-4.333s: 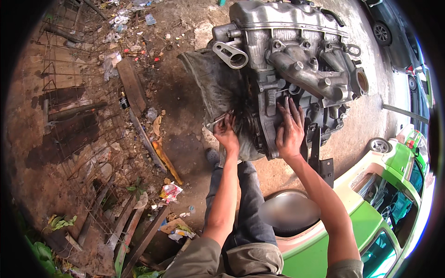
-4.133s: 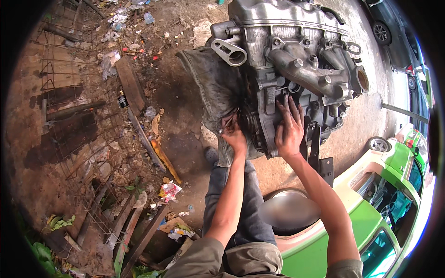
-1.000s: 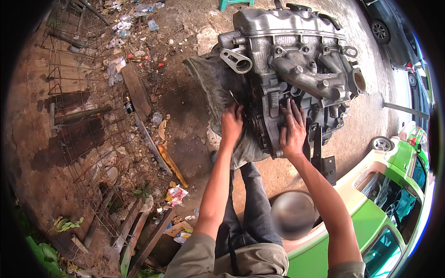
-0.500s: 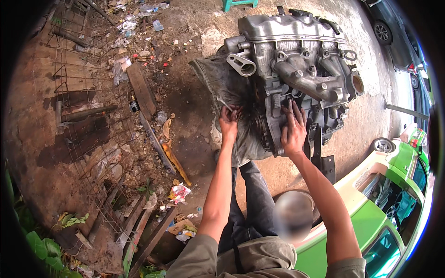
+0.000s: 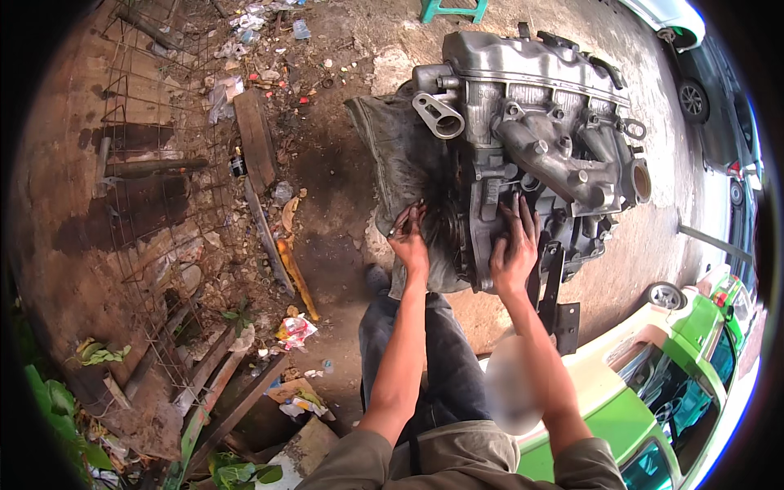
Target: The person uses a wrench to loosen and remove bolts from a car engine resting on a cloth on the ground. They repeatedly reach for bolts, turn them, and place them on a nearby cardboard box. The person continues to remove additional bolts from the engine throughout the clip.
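Observation:
A bulky grey metal engine [image 5: 543,135] stands ahead of me, slightly right, with a ribbed cover on top and a branching manifold on its near side. My right hand [image 5: 514,251] lies against the lower part of its block, fingers stretched out and slightly apart, gripping nothing. To the left of the block, my left hand [image 5: 410,237] is over a dirty dark cloth [image 5: 385,167], apart from the engine. Its thumb and fingers are pinched together. What they hold, if anything, is too small to make out.
A metal bracket [image 5: 567,318] sticks out at the engine's near right. Wooden planks [image 5: 255,139], wire mesh [image 5: 139,167] and litter cover the ground on the left. A green and cream vehicle [image 5: 588,420] stands close on the right. A green stool [image 5: 454,10] is at the back.
The whole view has shifted, so the engine sits lower and farther right. My left hand has turned and drawn slightly away from the engine. A thin metal piece at its fingertips no longer shows.

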Available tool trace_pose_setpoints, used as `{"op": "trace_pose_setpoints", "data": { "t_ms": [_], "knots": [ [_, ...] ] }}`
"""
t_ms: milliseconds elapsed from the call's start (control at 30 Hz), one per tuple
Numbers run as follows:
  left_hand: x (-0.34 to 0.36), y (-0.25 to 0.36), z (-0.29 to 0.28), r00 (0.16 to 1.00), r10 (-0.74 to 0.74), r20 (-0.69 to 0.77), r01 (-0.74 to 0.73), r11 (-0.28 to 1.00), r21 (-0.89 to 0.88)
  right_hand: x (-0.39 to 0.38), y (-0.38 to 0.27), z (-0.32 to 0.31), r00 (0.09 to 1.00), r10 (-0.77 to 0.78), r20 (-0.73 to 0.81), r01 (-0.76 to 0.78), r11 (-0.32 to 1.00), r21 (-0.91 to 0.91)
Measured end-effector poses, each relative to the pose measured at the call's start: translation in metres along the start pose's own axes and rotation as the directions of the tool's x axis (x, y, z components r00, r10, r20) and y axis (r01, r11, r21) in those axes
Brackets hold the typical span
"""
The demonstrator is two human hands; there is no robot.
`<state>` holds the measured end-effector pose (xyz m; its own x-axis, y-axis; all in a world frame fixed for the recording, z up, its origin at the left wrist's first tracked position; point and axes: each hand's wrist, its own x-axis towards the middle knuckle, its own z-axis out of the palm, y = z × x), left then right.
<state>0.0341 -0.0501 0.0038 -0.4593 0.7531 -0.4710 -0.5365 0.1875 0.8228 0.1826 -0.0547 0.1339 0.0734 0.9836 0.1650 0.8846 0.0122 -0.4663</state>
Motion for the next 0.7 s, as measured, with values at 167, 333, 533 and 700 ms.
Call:
{"op": "trace_pose_setpoints", "data": {
  "t_ms": [167,333,533,700],
  "knots": [
    [-0.023,-0.01,0.003,0.996,-0.088,0.032,0.091,0.991,-0.102,0.001,0.0,0.0,1.0,0.015,-0.007,-0.015,0.999,0.039],
    [-0.038,-0.015,-0.001,0.998,-0.068,-0.005,0.068,0.996,0.057,0.002,0.001,-0.002,1.0,0.01,0.003,-0.011,0.999,0.046],
    [-0.049,-0.014,0.003,0.997,-0.069,-0.02,0.07,0.993,0.095,0.001,0.001,-0.002,1.0,0.019,0.002,-0.019,0.998,0.052],
    [-0.057,-0.012,0.004,0.99,0.093,0.107,-0.12,0.949,0.292,0.001,0.002,-0.002,1.0,0.015,0.002,-0.015,0.999,0.049]
  ]
}}
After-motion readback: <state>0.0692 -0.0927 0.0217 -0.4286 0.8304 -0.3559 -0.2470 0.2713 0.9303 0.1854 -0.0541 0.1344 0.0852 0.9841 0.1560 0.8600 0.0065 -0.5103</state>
